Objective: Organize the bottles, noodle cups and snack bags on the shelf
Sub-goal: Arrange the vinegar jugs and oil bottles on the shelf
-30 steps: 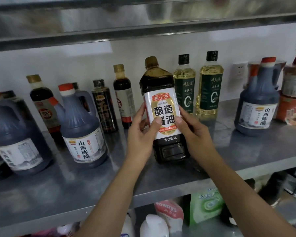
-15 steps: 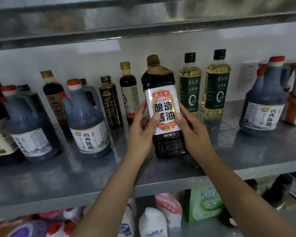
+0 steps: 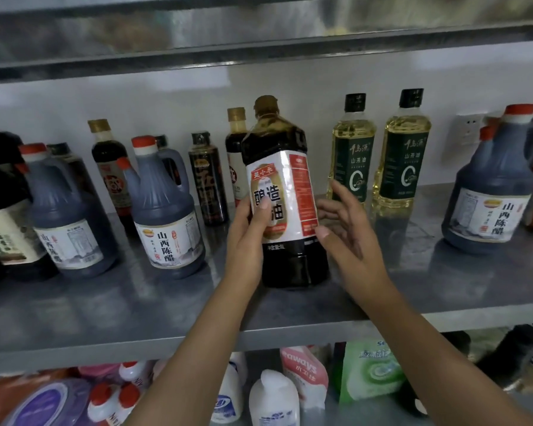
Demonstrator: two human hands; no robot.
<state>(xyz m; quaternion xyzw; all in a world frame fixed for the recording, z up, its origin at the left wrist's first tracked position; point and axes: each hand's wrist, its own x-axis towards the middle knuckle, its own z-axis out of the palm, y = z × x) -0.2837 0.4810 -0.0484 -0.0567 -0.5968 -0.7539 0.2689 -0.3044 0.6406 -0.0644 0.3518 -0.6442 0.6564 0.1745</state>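
One squarish dark soy bottle (image 3: pixel 285 210) | left hand (image 3: pixel 250 229) wrapped | steel shelf (image 3: pixel 136 309)

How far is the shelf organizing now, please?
Mostly done for bottles: vinegar jugs and two oil bottles stand upright on the shelf. In hand: the left hand holds the soy sauce bottle; the right hand is open beside it. No noodle cups or snack bags are clearly visible.

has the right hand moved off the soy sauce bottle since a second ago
Yes. The right hand has let go of the soy sauce bottle and opened, shifting right toward the oil bottles; the left hand still holds it.
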